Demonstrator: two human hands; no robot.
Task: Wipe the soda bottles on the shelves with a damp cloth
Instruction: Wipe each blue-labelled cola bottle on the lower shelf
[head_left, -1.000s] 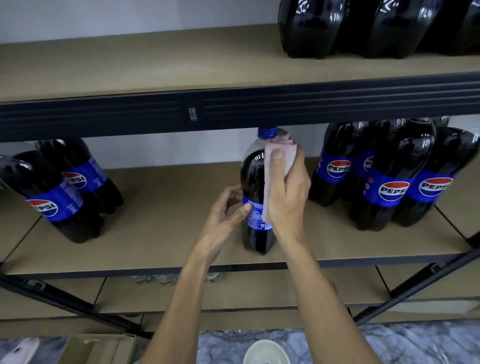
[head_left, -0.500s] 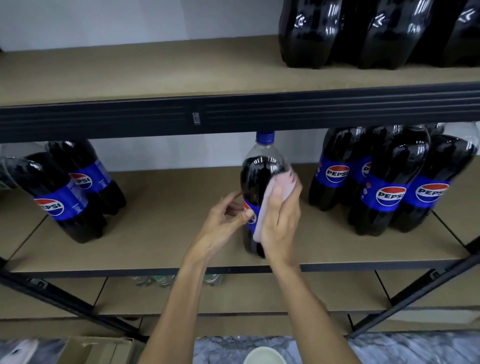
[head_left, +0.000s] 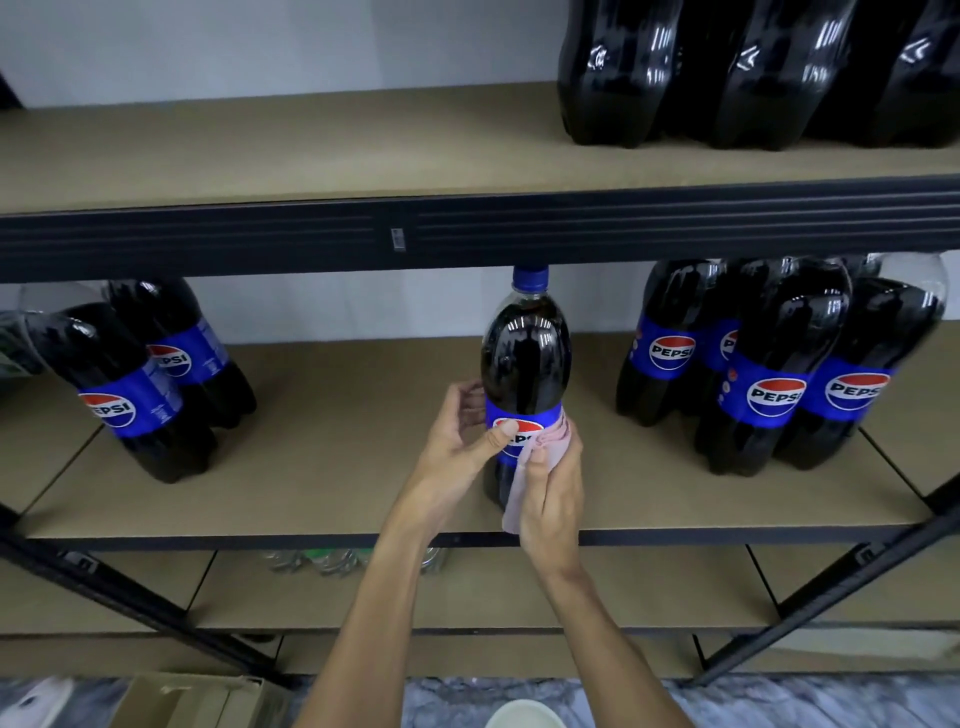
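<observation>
A dark soda bottle (head_left: 525, 358) with a blue cap and blue label stands upright at the middle of the middle shelf (head_left: 332, 447). My left hand (head_left: 460, 441) grips its left side, thumb across the label. My right hand (head_left: 553, 493) holds a pink cloth (head_left: 524, 475) pressed against the bottle's lower right side, at the label and below. The cloth's tail hangs down past the shelf edge.
Two bottles (head_left: 135, 395) stand at the left of the same shelf and several more (head_left: 769, 364) at the right. Dark bottles (head_left: 748, 73) line the upper shelf above a black beam (head_left: 260, 239). A cardboard box (head_left: 176, 701) and a white bowl (head_left: 524, 717) sit on the floor.
My right hand has slid the cloth down the bottle, from the neck to the label and lower body. My left hand has stayed on the bottle's left side.
</observation>
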